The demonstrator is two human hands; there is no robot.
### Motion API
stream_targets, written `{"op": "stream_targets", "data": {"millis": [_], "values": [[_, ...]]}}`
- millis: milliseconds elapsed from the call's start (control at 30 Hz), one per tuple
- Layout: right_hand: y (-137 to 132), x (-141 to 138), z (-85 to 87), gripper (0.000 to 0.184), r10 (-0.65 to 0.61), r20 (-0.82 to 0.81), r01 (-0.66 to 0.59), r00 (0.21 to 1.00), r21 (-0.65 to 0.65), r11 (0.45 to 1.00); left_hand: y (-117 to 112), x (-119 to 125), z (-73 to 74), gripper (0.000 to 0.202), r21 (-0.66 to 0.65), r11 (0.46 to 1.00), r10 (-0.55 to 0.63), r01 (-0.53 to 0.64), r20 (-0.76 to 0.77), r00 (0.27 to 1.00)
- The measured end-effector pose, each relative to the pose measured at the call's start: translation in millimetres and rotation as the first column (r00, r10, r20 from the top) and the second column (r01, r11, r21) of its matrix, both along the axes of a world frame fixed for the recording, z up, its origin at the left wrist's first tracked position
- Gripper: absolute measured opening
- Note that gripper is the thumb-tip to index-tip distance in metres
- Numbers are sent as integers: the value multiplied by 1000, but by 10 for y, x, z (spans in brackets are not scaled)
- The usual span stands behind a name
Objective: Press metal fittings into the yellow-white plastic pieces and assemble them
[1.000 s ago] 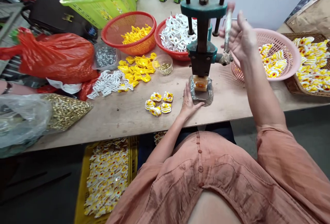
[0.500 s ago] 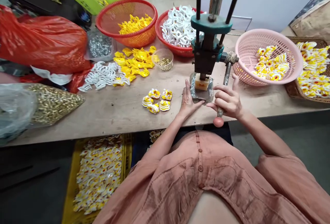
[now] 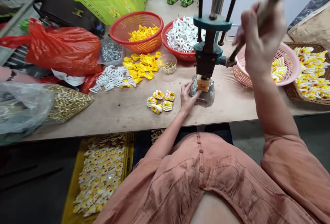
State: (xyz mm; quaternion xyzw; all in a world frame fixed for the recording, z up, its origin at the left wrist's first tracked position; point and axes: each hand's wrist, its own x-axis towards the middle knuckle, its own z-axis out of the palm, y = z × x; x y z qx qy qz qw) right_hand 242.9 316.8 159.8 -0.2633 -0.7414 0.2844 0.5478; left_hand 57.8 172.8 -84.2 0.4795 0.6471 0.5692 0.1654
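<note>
A teal hand press (image 3: 208, 54) stands on the wooden table. Its pale block (image 3: 203, 84) sits under the dark ram, over a base (image 3: 205, 99) wrapped in clear plastic film. My left hand (image 3: 187, 97) rests at the left side of the base, thumb and fingers apart, the thumb tip close to the block's lower edge. Raised at the right, my right hand (image 3: 264, 36) is wrapped round the press lever (image 3: 272, 2), which slants up and away from the press; hand and lever are slightly blurred. Several yellow-and-white striped plastic pieces (image 3: 167, 105) lie left of my left hand.
Behind are red baskets of yellow parts (image 3: 136, 47) and white parts (image 3: 177, 55), plus a cup of brass eyelets (image 3: 168, 66). Loose yellow (image 3: 143, 66) and white pieces (image 3: 109, 78) lie left. A pink basket (image 3: 292, 62) and wicker tray (image 3: 291, 93) stand right.
My right hand has swung the lever from low in front up to the upper right. My left fingers have drawn in nearer the block. The view has shifted slightly.
</note>
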Motion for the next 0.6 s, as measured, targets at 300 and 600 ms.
{"op": "stream_targets", "data": {"millis": [300, 600], "values": [[1085, -17, -416, 55, 137, 371, 165, 918, -674, 720, 357, 44, 249, 9, 113, 992, 58, -57, -1, 998], [1540, 1078, -875, 39, 388, 816, 132, 427, -481, 867, -383, -356, 535, 29, 30, 997, 66, -66, -9, 998]]}}
